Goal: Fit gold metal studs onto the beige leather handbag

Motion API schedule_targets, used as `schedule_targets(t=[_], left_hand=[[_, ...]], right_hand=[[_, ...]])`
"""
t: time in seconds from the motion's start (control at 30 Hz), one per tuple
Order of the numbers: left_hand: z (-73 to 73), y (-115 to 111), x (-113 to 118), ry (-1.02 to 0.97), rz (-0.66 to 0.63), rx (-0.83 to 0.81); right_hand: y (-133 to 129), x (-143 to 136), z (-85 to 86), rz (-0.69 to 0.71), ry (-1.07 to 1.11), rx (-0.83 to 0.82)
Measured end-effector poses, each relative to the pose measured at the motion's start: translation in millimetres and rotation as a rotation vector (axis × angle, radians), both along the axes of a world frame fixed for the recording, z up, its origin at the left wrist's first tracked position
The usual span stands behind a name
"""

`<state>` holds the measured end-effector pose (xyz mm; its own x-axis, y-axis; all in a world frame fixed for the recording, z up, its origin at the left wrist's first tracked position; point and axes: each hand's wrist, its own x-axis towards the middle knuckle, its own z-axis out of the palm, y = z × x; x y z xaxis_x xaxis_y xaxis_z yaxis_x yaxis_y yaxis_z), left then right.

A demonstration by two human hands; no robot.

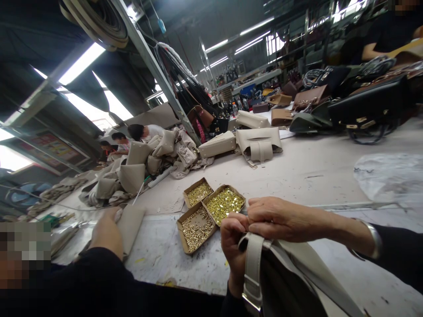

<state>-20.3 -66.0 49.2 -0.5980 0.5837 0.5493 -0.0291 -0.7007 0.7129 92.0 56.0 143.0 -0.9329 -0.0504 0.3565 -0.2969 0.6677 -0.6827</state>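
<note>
Beige bag right of the near tray; left hand and right hand together, pinching its top edge by the strap. Strap and buckle look on; work at the pinched edge seems partway, fingers hide whether it's fastened. Plenty of studs in tray. Bag pile beyond tray, leftward, finished or not unclear.
</note>
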Motion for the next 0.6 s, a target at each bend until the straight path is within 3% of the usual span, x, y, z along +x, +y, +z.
schedule_targets(t=[0.23,0.37,0.47,0.6], left_hand=[[-0.9,3,0,-0.02,-0.028,-0.016],[0.2,6,-2,-0.057,-0.051,-0.059],[2.8,10,-5,-0.097,0.093,-0.258],[7.7,19,-10,-0.188,0.318,-0.452]], right_hand=[[3,-8,-19.9,-0.058,-0.042,-0.121],[9,3,-24.4,-0.309,0.087,-0.201],[9,32,-22.4,-0.58,0.303,-0.274],[1,103,-29.9,-0.81,0.501,-0.225]])
